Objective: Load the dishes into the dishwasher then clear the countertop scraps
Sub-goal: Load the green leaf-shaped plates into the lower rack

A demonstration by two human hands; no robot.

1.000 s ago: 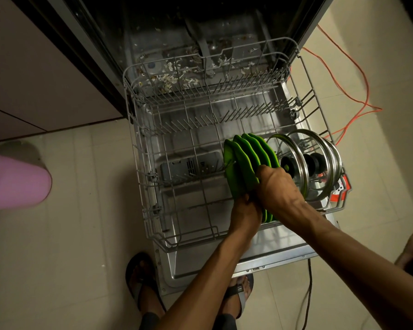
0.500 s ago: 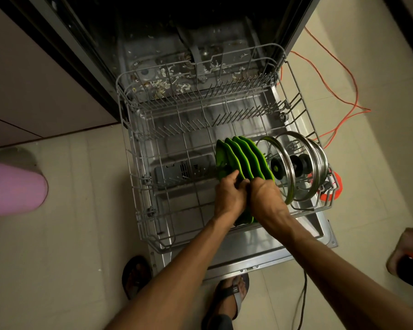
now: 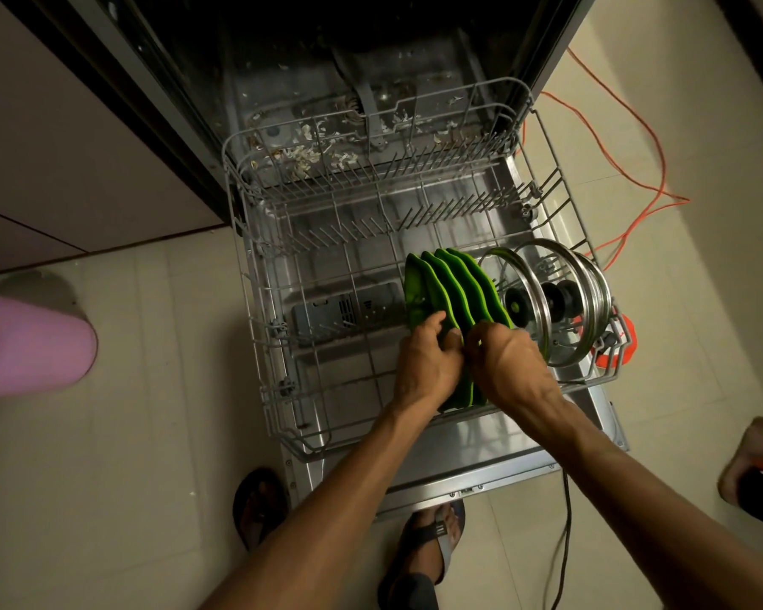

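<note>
Several green plates (image 3: 452, 288) stand on edge in the front right of the pulled-out lower rack (image 3: 256, 301) of the open dishwasher. My left hand (image 3: 428, 363) grips the near rim of the leftmost plates. Close beside it, my right hand (image 3: 512, 367) pinches the rims of the plates further right. To the right of the plates stand glass pot lids (image 3: 560, 301) with steel rims and black knobs. Food scraps (image 3: 309, 151) lie on the dishwasher floor behind the rack.
A pink bucket (image 3: 27, 345) stands on the tiled floor at the left. An orange cable (image 3: 635, 169) and a black cable (image 3: 564, 543) run over the floor at the right. My sandalled feet (image 3: 432, 534) stand by the lowered door (image 3: 459, 451). Another person's hand (image 3: 754, 464) shows at the right edge.
My left hand moved up from the plates' lower edge to their near rim beside my right hand. Over the last half second both hands barely moved.
</note>
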